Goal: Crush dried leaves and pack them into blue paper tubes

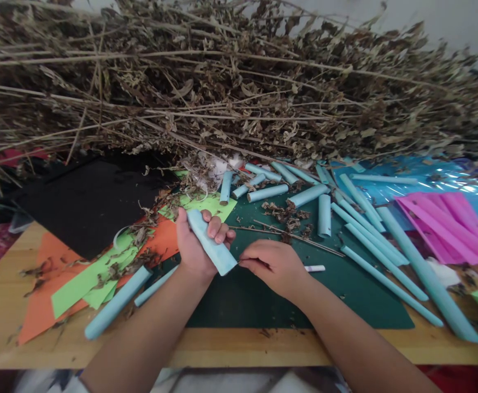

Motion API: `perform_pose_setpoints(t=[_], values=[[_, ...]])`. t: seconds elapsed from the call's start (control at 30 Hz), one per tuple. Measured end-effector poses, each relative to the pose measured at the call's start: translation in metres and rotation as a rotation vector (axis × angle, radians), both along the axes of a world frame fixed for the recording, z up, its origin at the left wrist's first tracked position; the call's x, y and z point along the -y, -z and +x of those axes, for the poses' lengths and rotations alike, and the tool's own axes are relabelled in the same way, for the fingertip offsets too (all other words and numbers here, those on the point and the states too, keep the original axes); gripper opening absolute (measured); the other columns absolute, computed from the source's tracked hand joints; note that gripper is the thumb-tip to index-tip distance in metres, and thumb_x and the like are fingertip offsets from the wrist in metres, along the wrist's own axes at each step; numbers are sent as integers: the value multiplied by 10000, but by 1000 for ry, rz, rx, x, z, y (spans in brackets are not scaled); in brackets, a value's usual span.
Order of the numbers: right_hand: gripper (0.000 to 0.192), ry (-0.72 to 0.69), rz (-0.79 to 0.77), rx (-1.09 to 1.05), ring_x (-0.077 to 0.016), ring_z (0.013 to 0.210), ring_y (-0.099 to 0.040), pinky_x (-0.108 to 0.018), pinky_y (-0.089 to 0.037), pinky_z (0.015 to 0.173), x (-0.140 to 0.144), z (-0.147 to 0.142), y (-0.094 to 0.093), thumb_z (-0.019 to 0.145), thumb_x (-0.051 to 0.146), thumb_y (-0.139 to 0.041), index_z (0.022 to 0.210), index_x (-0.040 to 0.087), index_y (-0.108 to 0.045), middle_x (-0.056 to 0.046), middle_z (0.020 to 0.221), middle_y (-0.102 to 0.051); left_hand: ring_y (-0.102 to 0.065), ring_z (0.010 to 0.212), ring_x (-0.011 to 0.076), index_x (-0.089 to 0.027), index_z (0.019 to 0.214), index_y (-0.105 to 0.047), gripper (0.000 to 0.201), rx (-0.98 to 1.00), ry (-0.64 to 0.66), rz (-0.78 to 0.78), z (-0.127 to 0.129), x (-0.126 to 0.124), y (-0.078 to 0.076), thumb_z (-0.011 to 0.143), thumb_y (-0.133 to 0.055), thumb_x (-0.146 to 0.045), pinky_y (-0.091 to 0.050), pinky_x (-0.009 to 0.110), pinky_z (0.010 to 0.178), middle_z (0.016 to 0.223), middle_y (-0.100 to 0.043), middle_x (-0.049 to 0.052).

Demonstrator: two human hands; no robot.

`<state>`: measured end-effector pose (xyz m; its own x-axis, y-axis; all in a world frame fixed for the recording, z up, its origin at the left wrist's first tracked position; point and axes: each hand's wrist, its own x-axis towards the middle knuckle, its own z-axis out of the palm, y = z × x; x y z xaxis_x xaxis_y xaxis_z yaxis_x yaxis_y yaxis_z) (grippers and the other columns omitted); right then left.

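Observation:
My left hand (200, 240) is wrapped round a light blue paper tube (212, 243), which slants across the palm with its lower end toward my right hand. Thumb and fingertips of my right hand (277, 267) pinch together close to that lower end; whatever thin thing lies between them is too small to make out. Beneath both hands is a dark green cutting mat (239, 305). Shorter blue paper rolls (267, 192) are scattered behind my hands. A thin white stick (314, 268) lies beside my right wrist, and dry stems (304, 240) rest beyond it.
A big heap of dried leafy stalks (239, 98) fills the back. Long blue rolls (423, 273) and pink sheets (447, 229) lie at right. Black sheet (95, 202), orange paper (37, 295) and green strips (78, 284) cover the left of the wooden table (206, 349).

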<state>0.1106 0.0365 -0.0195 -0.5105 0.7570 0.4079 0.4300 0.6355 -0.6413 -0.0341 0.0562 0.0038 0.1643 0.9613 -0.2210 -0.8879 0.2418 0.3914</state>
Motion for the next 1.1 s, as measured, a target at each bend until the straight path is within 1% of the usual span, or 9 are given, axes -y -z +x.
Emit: perform_pose_setpoints(t=[0.2,0.4,0.7,0.77,0.83,0.87,0.93,1.0,1.1], values=[[150,-35,46,70,-102,610,-493,-204,-378,568,0,3,-2,791,220,-466,693,165,-566,-6,628,-557,-363,342,76,-162,564,-410,498,-14,-9,1,2,0,0,789,-192,-549,-369,227,464,375,-356,-47],[189,-203,132,121,-109,598,-444,-241,-372,587,-1,13,-9,798,157,-405,664,163,-539,-18,629,-552,-356,345,71,-167,566,-398,483,-9,-59,-7,-3,-3,-1,784,-204,-551,-372,221,462,384,-342,-54],[79,-28,182,-114,-102,631,-522,-215,-420,582,-9,28,-15,760,120,-489,748,172,-547,-14,658,-592,-364,346,74,-165,563,-419,495,-50,-68,52,-4,-5,0,788,-193,-543,-375,227,464,385,-363,-45],[82,20,141,-159,-101,624,-525,-213,-422,564,-10,31,-15,750,118,-503,745,182,-554,-7,660,-588,-370,345,86,-173,563,-439,469,-186,-99,180,1,2,2,777,-251,-546,-379,244,480,374,-379,-41],[86,88,82,-262,-103,608,-519,-217,-416,535,-10,34,-14,746,122,-511,734,193,-558,0,657,-576,-403,373,109,-184,590,-480,413,-392,-84,411,6,12,6,718,-385,-564,-387,273,517,388,-435,-24],[86,128,50,-338,-104,597,-513,-220,-412,520,-10,36,-15,747,128,-511,732,197,-559,2,653,-566,-432,408,125,-186,615,-504,385,-507,-28,544,9,18,9,675,-457,-563,-389,285,541,418,-476,-4],[85,177,1,-468,-108,588,-505,-234,-411,514,-8,40,-19,754,140,-507,738,204,-561,4,650,-547,-471,485,155,-182,625,-525,328,-750,195,774,14,28,15,613,-562,-508,-379,287,552,505,-532,43],[90,126,-17,-480,-116,609,-511,-247,-419,534,-7,43,-27,757,138,-505,756,207,-563,-1,660,-545,-464,512,162,-190,592,-514,241,-971,372,949,18,34,20,590,-604,-413,-356,276,531,534,-525,54],[94,-103,-8,-253,-116,646,-525,-242,-426,561,-4,45,-44,752,126,-514,775,199,-568,-9,678,-567,-417,490,144,-209,554,-463,165,-1144,424,1089,22,34,24,607,-568,-325,-323,257,494,501,-475,24]])
